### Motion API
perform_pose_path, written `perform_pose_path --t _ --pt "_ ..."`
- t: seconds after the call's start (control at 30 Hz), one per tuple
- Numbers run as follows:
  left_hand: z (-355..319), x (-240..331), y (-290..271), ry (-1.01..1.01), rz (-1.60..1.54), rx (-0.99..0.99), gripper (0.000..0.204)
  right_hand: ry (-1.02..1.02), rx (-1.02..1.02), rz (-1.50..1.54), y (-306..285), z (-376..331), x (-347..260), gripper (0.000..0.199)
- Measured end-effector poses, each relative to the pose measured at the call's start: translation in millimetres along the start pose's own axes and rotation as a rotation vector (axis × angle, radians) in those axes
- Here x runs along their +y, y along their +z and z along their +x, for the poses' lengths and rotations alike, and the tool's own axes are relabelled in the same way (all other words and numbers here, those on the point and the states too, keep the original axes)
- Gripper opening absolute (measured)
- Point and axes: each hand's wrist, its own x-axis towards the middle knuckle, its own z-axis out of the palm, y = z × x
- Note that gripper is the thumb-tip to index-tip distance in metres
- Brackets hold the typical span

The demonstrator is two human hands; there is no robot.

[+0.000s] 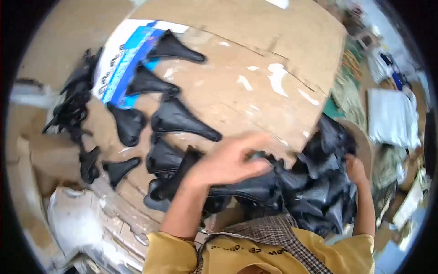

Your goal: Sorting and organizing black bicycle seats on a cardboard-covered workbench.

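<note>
My left hand (235,160), blurred by motion, hovers over the near edge of the cardboard-covered table with its thumb and fingers apart and nothing between them. Just below it lies a black bicycle saddle (255,189). At the right, my right hand (357,170) has its fingers curled at the edge of a heap of black bicycle saddles (319,196); it seems to grip one, though its fingertips are partly hidden. More black saddles are spread on the table's left half, among them one long saddle (180,118) and another at the back (175,49).
Brown cardboard (255,41) with torn, shiny patches covers the table. A blue and white printed sheet (130,64) lies under some saddles. Dark parts hang in a cluster (73,102) at the left edge. White wrapped packages (392,116) stand on the floor at right.
</note>
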Motion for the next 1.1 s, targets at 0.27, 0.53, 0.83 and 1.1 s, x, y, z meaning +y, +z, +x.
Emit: perform_pose_path --t 0.27,0.53,0.83,1.1 --pt "-185 -101 -206 -0.396 0.123 1.458 0.049 -0.454 0.292 0.76 17 368 -327 0.045" --pt "-194 -212 -262 -0.837 0.45 1.331 0.052 -0.566 0.065 0.271 11 477 -569 0.052" --pt "-241 -214 -186 -0.56 0.125 1.219 0.029 -1.303 -0.263 0.635 85 373 -680 0.044" --pt "-211 -197 10 -0.495 0.046 1.304 0.034 -1.347 -0.4 0.223 58 270 -594 0.04"
